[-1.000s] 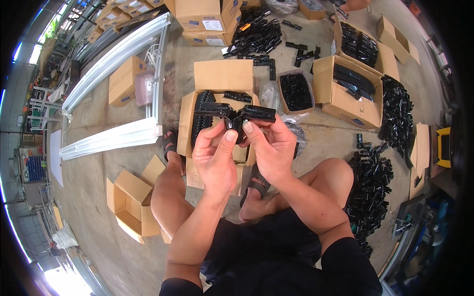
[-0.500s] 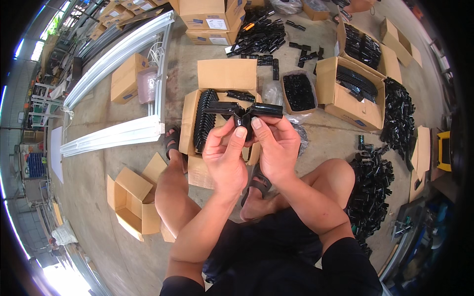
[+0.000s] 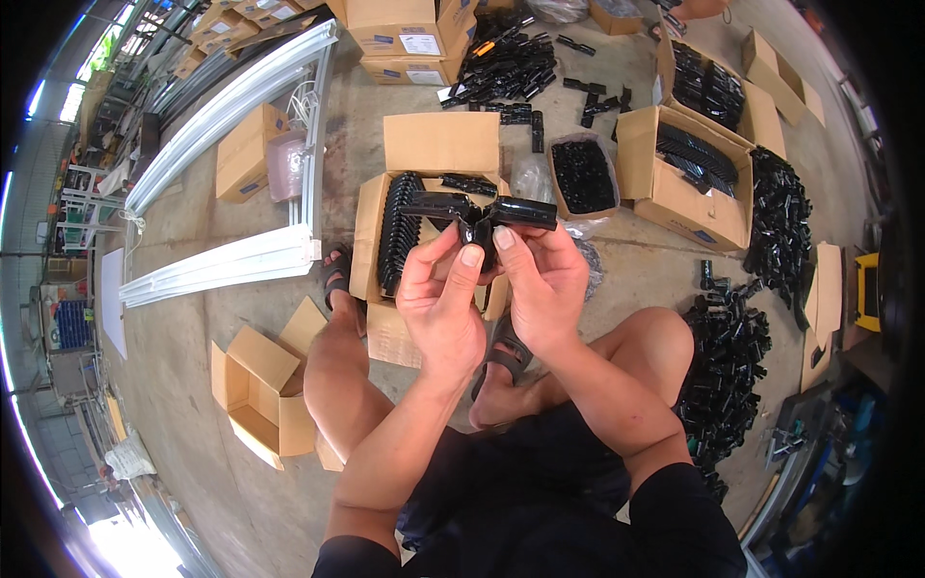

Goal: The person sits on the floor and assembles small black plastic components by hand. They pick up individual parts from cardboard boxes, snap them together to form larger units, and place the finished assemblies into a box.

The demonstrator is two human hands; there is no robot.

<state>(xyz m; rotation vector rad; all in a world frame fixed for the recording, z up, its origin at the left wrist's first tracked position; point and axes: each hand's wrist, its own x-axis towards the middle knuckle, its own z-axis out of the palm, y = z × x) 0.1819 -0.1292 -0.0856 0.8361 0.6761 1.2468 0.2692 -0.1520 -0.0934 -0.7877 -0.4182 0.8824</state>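
Observation:
Between both hands I hold a glossy black T-shaped fitting point(image 3: 521, 212), its two arms spread left and right and its short stem toward me. My left hand point(image 3: 438, 299) pinches the stem with thumb and fingers from the left. My right hand point(image 3: 544, 289) grips it from the right, thumb on the stem's side, fingers behind under the right arm. Just beyond and below the hands stands an open cardboard box point(image 3: 442, 143). A row of ribbed-looking stacked black parts point(image 3: 398, 241) fills its left side, and a few more black pieces lie at its back.
A small box of tiny black parts point(image 3: 582, 178) stands right of the open box. Further right are a larger box point(image 3: 646, 173) of black pieces and heaps of loose fittings point(image 3: 723, 376). An open carton point(image 3: 255, 405) sits at left, below white metal profiles point(image 3: 222, 270).
Both hands keep their hold on the fitting. The fitting's arms have tilted very slightly; otherwise little has moved.

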